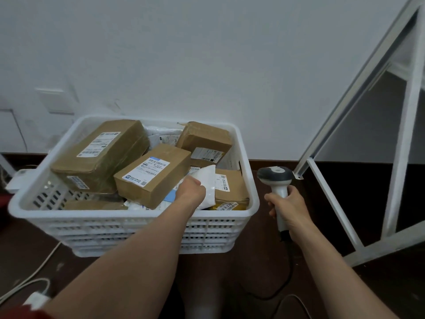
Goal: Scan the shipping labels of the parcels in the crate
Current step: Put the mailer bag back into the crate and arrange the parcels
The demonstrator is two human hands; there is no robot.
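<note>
A white slatted plastic crate (128, 223) stands on the dark floor, filled with several brown cardboard parcels and white mailer bags. A large box (101, 155) lies at the crate's left, a smaller box (154, 176) with a blue-edged label sits in the middle, and another box (204, 140) is at the back right. My left hand (190, 189) reaches into the crate's right side and grips a white mailer bag (208, 180). To the right of the crate, my right hand (287, 203) holds a white and grey barcode scanner (276, 178) upright by its handle.
A white wall stands behind the crate. A white metal frame (358, 125) leans at the right. The scanner's black cable (285, 284) trails over the floor near me. White cables and a power strip (34, 298) lie at the lower left.
</note>
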